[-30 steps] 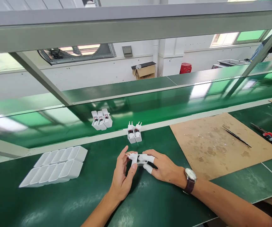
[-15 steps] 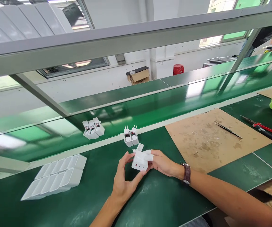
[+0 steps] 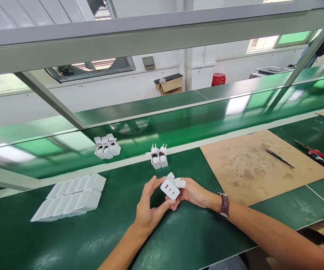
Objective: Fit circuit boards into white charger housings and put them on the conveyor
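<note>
Between my two hands is a white charger [image 3: 170, 189], its port face with one red and two dark slots turned up toward me. My left hand [image 3: 150, 202] grips its left side and lower edge between fingers and thumb. On the other side, my right hand [image 3: 191, 193], with white finger cots on some fingertips, is closed on it too. A pale flap-like part [image 3: 170, 176] sticks up behind the port face; how it joins is hidden. Just beyond stand two open white chargers [image 3: 159, 159] with prongs upward and inner parts showing.
Rows of white empty housings [image 3: 69, 198] lie at left. Several open white units [image 3: 107, 147] sit on the green belt. On a stained brown board [image 3: 243, 165] rest tweezers [image 3: 277, 156]; pliers [image 3: 319, 155] lie farther right. A metal shelf beam [image 3: 150, 35] crosses overhead.
The charger has tilted in my hands, so its port face now points more directly at me. The whole view has shifted slightly; the other items stay in place.
</note>
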`<action>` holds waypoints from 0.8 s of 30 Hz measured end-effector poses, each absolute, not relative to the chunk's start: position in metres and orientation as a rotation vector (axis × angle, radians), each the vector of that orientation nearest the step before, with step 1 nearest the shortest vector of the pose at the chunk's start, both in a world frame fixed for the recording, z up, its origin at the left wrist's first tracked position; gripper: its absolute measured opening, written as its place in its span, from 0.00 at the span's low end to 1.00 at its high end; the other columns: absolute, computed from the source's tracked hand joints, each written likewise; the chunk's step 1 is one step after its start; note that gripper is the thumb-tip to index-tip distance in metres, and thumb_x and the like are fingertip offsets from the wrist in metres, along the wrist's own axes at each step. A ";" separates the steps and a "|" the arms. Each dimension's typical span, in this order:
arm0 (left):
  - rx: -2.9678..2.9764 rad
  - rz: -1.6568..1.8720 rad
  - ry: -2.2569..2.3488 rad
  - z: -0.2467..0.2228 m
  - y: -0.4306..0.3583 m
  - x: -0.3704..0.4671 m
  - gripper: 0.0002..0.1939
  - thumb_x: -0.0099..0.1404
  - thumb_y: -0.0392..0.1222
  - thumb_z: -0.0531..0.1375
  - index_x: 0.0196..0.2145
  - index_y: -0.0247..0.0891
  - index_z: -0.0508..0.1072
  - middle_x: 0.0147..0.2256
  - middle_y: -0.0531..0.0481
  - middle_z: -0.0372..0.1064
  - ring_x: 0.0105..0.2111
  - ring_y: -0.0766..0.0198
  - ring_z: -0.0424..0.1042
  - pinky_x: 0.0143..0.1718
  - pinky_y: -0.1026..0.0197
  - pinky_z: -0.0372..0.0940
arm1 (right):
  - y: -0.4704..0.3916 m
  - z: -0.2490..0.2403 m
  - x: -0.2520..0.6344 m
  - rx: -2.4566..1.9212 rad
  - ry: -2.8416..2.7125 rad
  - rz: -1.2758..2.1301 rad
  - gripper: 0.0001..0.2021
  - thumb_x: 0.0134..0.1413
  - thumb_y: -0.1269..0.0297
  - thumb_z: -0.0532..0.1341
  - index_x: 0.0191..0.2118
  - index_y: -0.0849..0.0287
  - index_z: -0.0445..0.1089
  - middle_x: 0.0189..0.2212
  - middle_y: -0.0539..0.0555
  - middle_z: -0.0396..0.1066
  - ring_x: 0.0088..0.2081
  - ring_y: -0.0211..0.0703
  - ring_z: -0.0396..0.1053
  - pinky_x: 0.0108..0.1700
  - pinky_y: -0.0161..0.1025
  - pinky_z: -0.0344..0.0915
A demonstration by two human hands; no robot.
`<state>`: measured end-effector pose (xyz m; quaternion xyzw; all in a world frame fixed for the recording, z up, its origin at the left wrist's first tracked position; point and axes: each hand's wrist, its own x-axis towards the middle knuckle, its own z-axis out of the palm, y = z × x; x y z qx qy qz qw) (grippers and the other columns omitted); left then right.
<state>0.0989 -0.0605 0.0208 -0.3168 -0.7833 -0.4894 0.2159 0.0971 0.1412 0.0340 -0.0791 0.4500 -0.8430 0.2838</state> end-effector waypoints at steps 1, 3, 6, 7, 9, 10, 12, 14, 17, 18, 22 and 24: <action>-0.875 -1.361 -2.180 0.021 -0.061 0.099 0.41 0.69 0.49 0.68 0.71 0.46 0.52 0.55 0.40 0.74 0.55 0.51 0.75 0.57 0.48 0.71 | 0.142 0.034 0.097 -0.211 1.204 -2.254 0.24 0.57 0.47 0.67 0.43 0.68 0.72 0.34 0.62 0.77 0.30 0.48 0.76 0.37 0.45 0.76; -0.876 -1.370 -2.184 0.021 -0.061 0.099 0.41 0.69 0.49 0.69 0.71 0.46 0.52 0.55 0.40 0.74 0.55 0.51 0.75 0.57 0.48 0.70 | 0.142 0.036 0.097 -0.202 1.204 -2.249 0.24 0.56 0.47 0.67 0.43 0.68 0.72 0.34 0.62 0.77 0.30 0.48 0.76 0.37 0.45 0.76; -0.880 -1.372 -2.192 0.023 -0.061 0.099 0.42 0.68 0.49 0.69 0.71 0.47 0.53 0.56 0.40 0.73 0.54 0.51 0.74 0.57 0.48 0.70 | 0.142 0.037 0.098 -0.162 1.207 -2.263 0.25 0.54 0.46 0.69 0.44 0.67 0.73 0.34 0.61 0.76 0.31 0.48 0.75 0.36 0.45 0.75; -0.886 -1.371 -2.205 0.024 -0.061 0.099 0.43 0.67 0.51 0.70 0.71 0.47 0.53 0.56 0.40 0.72 0.55 0.50 0.74 0.57 0.47 0.70 | 0.142 0.037 0.098 -0.151 1.229 -2.267 0.25 0.54 0.46 0.69 0.44 0.66 0.73 0.35 0.61 0.76 0.32 0.48 0.75 0.36 0.44 0.75; -0.894 -1.367 -2.249 0.025 -0.061 0.099 0.46 0.64 0.54 0.71 0.71 0.47 0.52 0.57 0.39 0.71 0.56 0.47 0.72 0.57 0.45 0.70 | 0.140 0.037 0.100 -0.162 1.355 -2.262 0.24 0.55 0.47 0.70 0.45 0.64 0.73 0.37 0.59 0.76 0.34 0.46 0.74 0.37 0.42 0.74; -0.879 -1.361 -2.284 0.025 -0.061 0.099 0.47 0.63 0.55 0.72 0.71 0.47 0.53 0.58 0.38 0.70 0.56 0.46 0.72 0.57 0.44 0.70 | 0.140 0.036 0.101 -0.185 1.446 -2.253 0.23 0.56 0.48 0.71 0.47 0.63 0.73 0.39 0.58 0.76 0.36 0.46 0.74 0.39 0.41 0.73; -0.812 -1.346 -2.367 0.023 -0.061 0.098 0.43 0.64 0.53 0.71 0.69 0.47 0.55 0.59 0.39 0.69 0.57 0.46 0.72 0.57 0.43 0.70 | 0.138 0.033 0.104 -0.254 1.618 -2.241 0.24 0.58 0.48 0.70 0.51 0.60 0.71 0.43 0.57 0.75 0.38 0.45 0.74 0.40 0.41 0.73; -0.729 -1.352 -2.435 0.019 -0.061 0.095 0.37 0.68 0.49 0.68 0.68 0.46 0.57 0.59 0.39 0.69 0.57 0.47 0.72 0.57 0.44 0.70 | 0.137 0.030 0.106 -0.332 1.740 -2.241 0.24 0.61 0.48 0.68 0.55 0.59 0.69 0.43 0.56 0.74 0.39 0.45 0.73 0.40 0.41 0.74; -0.689 -1.405 -2.463 0.015 -0.062 0.092 0.35 0.68 0.47 0.66 0.68 0.45 0.57 0.58 0.39 0.70 0.56 0.48 0.73 0.57 0.43 0.70 | 0.137 0.023 0.107 -0.439 1.890 -2.199 0.22 0.63 0.51 0.66 0.56 0.58 0.69 0.39 0.53 0.71 0.37 0.43 0.71 0.40 0.42 0.73; -0.688 -1.411 -2.460 0.014 -0.062 0.092 0.35 0.68 0.47 0.66 0.67 0.45 0.58 0.58 0.40 0.70 0.56 0.48 0.73 0.57 0.43 0.70 | 0.137 0.021 0.107 -0.461 1.937 -2.175 0.22 0.64 0.52 0.65 0.57 0.58 0.68 0.38 0.53 0.70 0.37 0.42 0.70 0.40 0.42 0.73; -0.651 -1.328 -2.490 0.018 -0.064 0.092 0.35 0.66 0.49 0.68 0.66 0.46 0.61 0.56 0.41 0.72 0.54 0.48 0.72 0.53 0.43 0.70 | 0.138 0.017 0.107 -0.493 2.096 -2.091 0.21 0.65 0.54 0.62 0.58 0.59 0.66 0.38 0.54 0.69 0.35 0.42 0.69 0.38 0.43 0.71; -0.578 -1.302 -2.504 0.021 -0.066 0.091 0.34 0.64 0.50 0.69 0.64 0.47 0.63 0.54 0.42 0.73 0.52 0.48 0.73 0.51 0.45 0.69 | 0.140 0.018 0.107 -0.511 2.190 -2.047 0.17 0.65 0.55 0.61 0.53 0.59 0.68 0.38 0.54 0.69 0.35 0.43 0.68 0.39 0.44 0.70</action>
